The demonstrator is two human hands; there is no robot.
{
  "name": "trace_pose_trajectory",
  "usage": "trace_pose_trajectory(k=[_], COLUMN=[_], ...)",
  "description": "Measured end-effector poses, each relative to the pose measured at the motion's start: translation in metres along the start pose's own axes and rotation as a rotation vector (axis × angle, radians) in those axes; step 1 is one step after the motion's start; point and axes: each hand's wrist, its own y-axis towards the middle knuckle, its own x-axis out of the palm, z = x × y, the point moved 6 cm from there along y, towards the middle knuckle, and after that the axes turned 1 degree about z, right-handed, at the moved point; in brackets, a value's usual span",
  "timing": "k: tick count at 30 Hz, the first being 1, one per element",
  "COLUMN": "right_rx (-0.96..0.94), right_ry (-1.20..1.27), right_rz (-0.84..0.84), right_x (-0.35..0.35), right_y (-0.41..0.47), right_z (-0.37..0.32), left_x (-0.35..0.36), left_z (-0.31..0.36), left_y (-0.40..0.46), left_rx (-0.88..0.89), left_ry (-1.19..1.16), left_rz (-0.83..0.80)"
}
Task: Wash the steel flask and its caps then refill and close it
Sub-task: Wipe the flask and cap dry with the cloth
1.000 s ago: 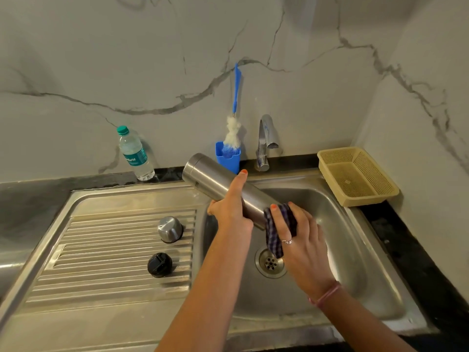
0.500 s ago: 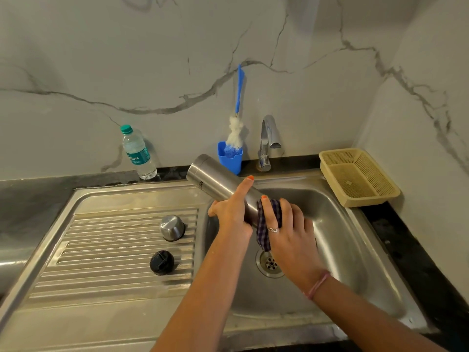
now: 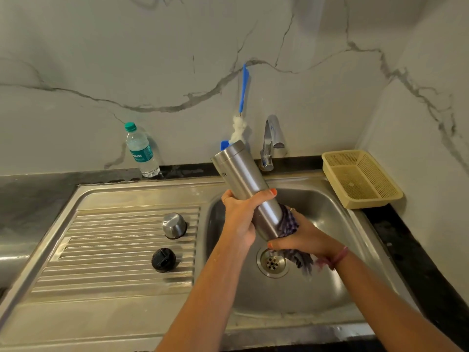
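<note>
1. Flask (image 3: 243, 184) tilted above sink basin (image 3: 330, 214), open mouth up toward wall.
2. Left hand (image 3: 241, 214) wrapped around flask's middle.
3. Right hand (image 3: 302, 237) clutching checked cloth (image 3: 288, 222) against flask's lower end.
4. Steel cap (image 3: 174, 225) and black cap (image 3: 163, 259) on ribbed drainboard (image 3: 101, 245), apart.

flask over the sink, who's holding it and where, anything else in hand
The left hand grips the steel flask around its middle; the right hand holds a checked cloth wrapped around its lower end.
</note>
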Motion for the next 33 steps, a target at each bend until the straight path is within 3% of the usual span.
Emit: trace_pose_trajectory(k=[7, 15, 20, 23, 26, 30, 33], right_rx=[0.067, 0.094, 0.183, 0.188, 0.195, 0.145, 0.131], right_ry=[0.36, 0.451, 0.741, 0.763, 0.608, 0.428, 0.364], right_rz=[-0.083, -0.189, -0.31, -0.263, -0.077, 0.105, 0.09], right_x=[0.003, 0.016, 0.034, 0.039, 0.035, 0.018, 0.004], right_y=[-0.002, -0.01, -0.02, -0.022, -0.022, -0.023, -0.027], right_z=[0.022, 0.024, 0.035, 0.036, 0.042, 0.047, 0.046], left_x=[0.006, -0.004, -0.008, -0.008, -0.012, -0.022, -0.025], left_z=[0.004, -0.007, -0.013, -0.014, -0.01, 0.013, 0.047], left_y=[0.009, 0.014, 0.016, 0.016, 0.019, 0.019, 0.004], left_rx=[0.083, 0.08, 0.055, 0.017, 0.027, 0.26, 0.781], left_ry=[0.019, -0.114, -0.165, -0.103, 0.046, 0.383, 0.797], left_rz=[-0.17, -0.242, -0.372, -0.398, -0.313, -0.139, -0.117])
